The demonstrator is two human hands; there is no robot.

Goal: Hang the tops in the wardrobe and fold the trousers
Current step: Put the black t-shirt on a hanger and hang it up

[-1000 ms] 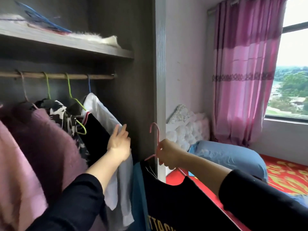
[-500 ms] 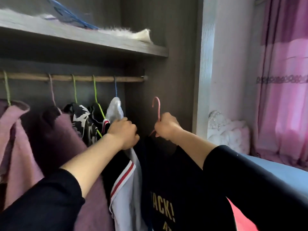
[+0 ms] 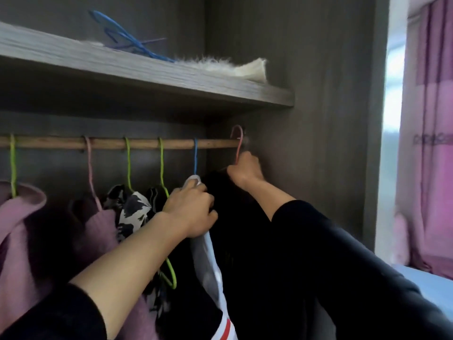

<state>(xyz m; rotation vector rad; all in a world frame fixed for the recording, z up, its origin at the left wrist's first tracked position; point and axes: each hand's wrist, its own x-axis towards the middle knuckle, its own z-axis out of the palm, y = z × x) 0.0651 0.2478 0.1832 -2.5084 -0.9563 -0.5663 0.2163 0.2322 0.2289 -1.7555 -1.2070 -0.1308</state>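
A dark wood-grain wardrobe stands open, a grey shelf above a round wooden rail that carries a row of hung clothes. At the rail's right end hangs the black top, soft and limp, falling in a loose dark drape below its hanger. Beside it on the left hang a smooth white top with a red stripe, a black-and-white patterned top and fuzzy mauve knitwear. The left hand has its fingers curled round the white top's shoulder, holding it aside. The right hand grips the neck of the thin pink hanger, fingers closed tight just under the hook. The hook arches at the rail's end; blur hides whether it is seated. Light and floppy, the black top likely offers no firm hold of its own, so the stiff wire neck looks the sound place to carry it. Slim blue hangers lie on the shelf by a strip of white fur.
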